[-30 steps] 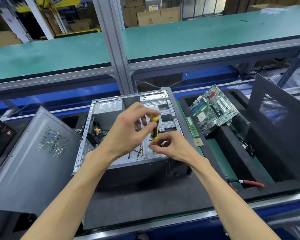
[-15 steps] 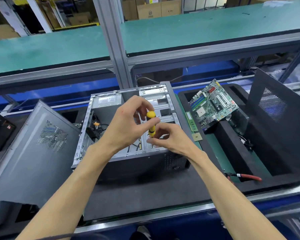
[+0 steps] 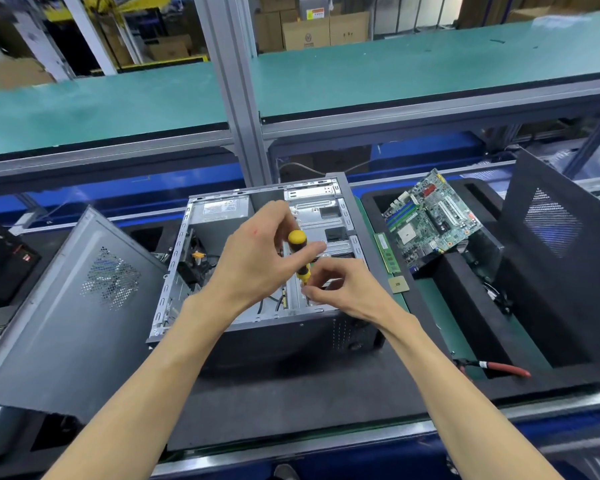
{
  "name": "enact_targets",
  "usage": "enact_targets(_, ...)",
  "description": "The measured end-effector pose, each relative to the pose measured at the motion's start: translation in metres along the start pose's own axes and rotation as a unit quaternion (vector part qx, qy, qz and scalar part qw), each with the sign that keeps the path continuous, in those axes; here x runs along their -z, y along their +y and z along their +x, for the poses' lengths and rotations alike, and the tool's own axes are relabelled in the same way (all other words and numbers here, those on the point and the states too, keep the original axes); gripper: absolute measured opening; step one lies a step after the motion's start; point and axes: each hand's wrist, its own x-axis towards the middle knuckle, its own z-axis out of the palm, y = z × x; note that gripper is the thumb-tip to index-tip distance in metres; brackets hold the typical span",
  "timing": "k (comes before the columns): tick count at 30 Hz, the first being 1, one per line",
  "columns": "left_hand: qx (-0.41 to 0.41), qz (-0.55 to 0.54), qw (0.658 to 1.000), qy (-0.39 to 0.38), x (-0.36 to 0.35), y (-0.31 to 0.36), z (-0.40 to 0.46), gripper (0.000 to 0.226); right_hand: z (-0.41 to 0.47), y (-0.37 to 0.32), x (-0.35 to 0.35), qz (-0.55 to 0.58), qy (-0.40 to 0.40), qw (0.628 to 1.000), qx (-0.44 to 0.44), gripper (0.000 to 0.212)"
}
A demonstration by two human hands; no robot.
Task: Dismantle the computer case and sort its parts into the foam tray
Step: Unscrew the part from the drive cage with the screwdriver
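Note:
The open computer case (image 3: 222,327) lies on its side in the middle of the bench, its bare metal inside facing up. My left hand (image 3: 257,261) grips the yellow and black screwdriver (image 3: 298,247) by its handle, upright over the case's right half. My right hand (image 3: 343,289) pinches the screwdriver's lower end between thumb and fingertips; the tip is hidden. The black foam tray (image 3: 465,306) stands to the right, with the green motherboard (image 3: 430,220) leaning in its far compartment.
A grey side panel (image 3: 66,306) leans at the left, another dark panel (image 3: 561,265) stands in the tray at the right. A RAM stick (image 3: 387,252) and a CPU chip (image 3: 398,284) lie beside the case. Red-handled pliers (image 3: 499,367) rest on the tray's front.
Both hands stay on the screwdriver over the case; my left fingers have shifted round the handle and the view has tilted slightly.

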Motion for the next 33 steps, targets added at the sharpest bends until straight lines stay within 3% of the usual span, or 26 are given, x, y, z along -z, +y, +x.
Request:
enact_targets(2,-0.034,-0.053,0.998,-0.026,0.001,0.001,-0.002,0.025,0.000,0.000,0.001,0.005,0.002,1.000,-0.005,0.014)
enact_targets(5,-0.074,-0.087,0.991,-0.075,0.004,-0.002,-0.003,0.038,0.000,0.001,0.001,0.009,-0.001,1.000,-0.018,0.009)
enact_targets(9,-0.043,-0.059,0.997,-0.034,0.002,-0.004,-0.001,0.018,0.000,-0.002,0.000,0.001,-0.009,1.000,-0.009,0.008)
enact_targets(12,-0.020,-0.027,0.999,-0.006,0.000,-0.003,-0.001,0.028,0.000,-0.002,0.001,0.008,-0.008,1.000,-0.003,0.015)
enact_targets(17,-0.081,-0.091,0.990,-0.070,0.002,-0.006,-0.001,0.036,0.001,0.000,0.002,0.026,0.004,0.999,-0.026,0.013)
enact_targets(21,-0.051,-0.044,0.997,-0.032,0.000,-0.005,0.003,0.014,0.000,0.001,0.000,0.003,-0.002,1.000,-0.016,0.006)
enact_targets(25,-0.010,0.035,0.999,0.014,-0.007,-0.001,0.003,0.034,0.000,0.000,0.000,0.005,0.004,1.000,-0.004,0.015)
enact_targets(28,-0.051,-0.040,0.998,-0.013,-0.005,0.000,0.002,0.018,0.000,0.001,0.000,0.004,0.006,1.000,-0.008,0.015)
enact_targets(31,-0.096,-0.092,0.989,-0.069,0.001,-0.004,0.000,0.040,0.001,0.002,0.001,0.013,0.009,1.000,-0.011,0.015)
enact_targets(33,-0.103,-0.080,0.989,-0.072,0.005,-0.007,0.001,0.042,0.001,0.002,0.000,0.016,0.010,1.000,-0.015,0.014)
